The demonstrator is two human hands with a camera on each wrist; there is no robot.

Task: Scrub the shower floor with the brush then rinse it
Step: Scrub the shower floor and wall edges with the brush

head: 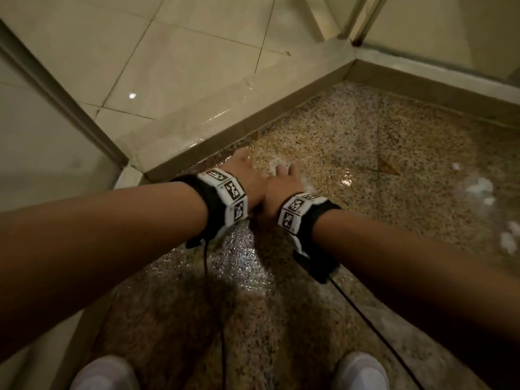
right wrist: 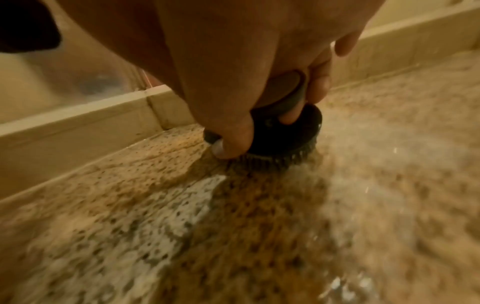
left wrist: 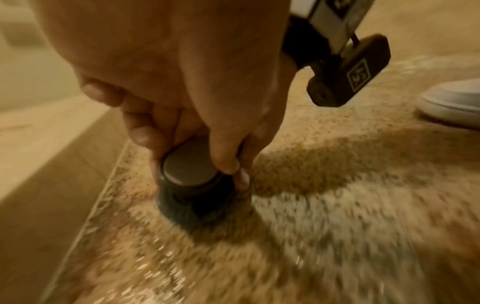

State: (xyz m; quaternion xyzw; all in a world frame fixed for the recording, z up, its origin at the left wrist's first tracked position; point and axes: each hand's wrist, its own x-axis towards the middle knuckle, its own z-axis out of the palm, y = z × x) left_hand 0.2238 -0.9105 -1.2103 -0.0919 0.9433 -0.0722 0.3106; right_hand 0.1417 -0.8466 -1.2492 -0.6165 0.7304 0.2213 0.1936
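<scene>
Presently both hands grip 1 dark round brush (right wrist: 283, 139), bristles down on the wet speckled shower floor (head: 365, 142) near the raised kerb (head: 225, 119). Left hand (head: 247, 175) and right hand (head: 284, 184) curl fingers round its knob. 2 white shoes (head: 360, 370) stand behind.

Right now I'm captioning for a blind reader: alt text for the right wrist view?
A right hand grips a round black scrub brush, bristles down on the wet speckled stone shower floor, near a beige tiled curb.
</scene>
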